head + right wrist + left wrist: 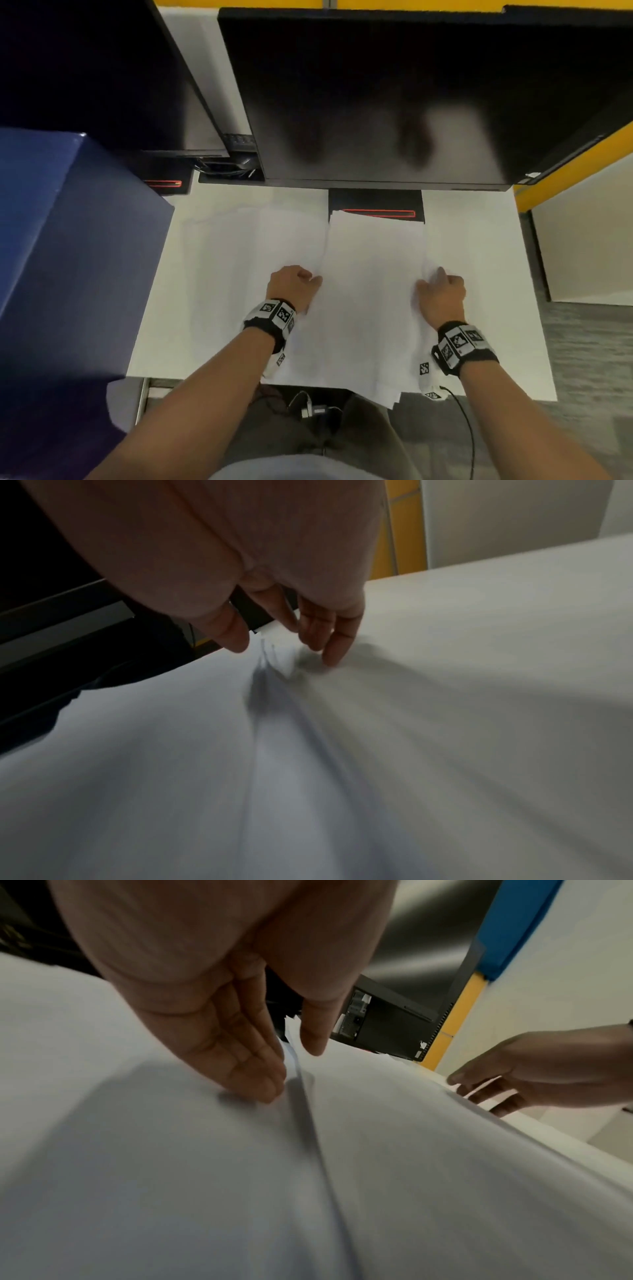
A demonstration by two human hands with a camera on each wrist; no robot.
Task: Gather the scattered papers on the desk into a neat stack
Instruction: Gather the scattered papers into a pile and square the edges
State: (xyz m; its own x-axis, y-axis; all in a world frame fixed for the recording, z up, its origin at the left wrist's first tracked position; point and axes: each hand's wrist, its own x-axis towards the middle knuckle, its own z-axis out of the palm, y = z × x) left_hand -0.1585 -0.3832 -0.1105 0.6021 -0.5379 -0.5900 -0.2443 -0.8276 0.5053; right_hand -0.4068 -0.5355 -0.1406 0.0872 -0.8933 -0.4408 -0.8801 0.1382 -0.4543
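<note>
A stack of white papers point(373, 291) lies lengthwise in the middle of the white desk point(479, 240). My left hand point(294, 284) is at its left edge and my right hand point(440, 294) at its right edge. In the left wrist view the left hand point(291, 1072) has straight fingers point(246, 1069) set against the edge of the stack point(428, 1150), thumb above the top sheet. In the right wrist view the right hand point(282, 651) has straight fingers point(329, 647) pointing down at the other edge of the stack point(171, 750), thumb apart. Neither hand grips the paper.
The stack's far end overlaps the black monitor stand point(376, 202) below a large dark monitor point(376, 102). A second monitor point(102, 85) and a blue box point(68, 240) stand on the left. The stack's near corner point(387, 394) overhangs the desk's front edge. Faint sheet outlines point(239, 240) show left of the stack.
</note>
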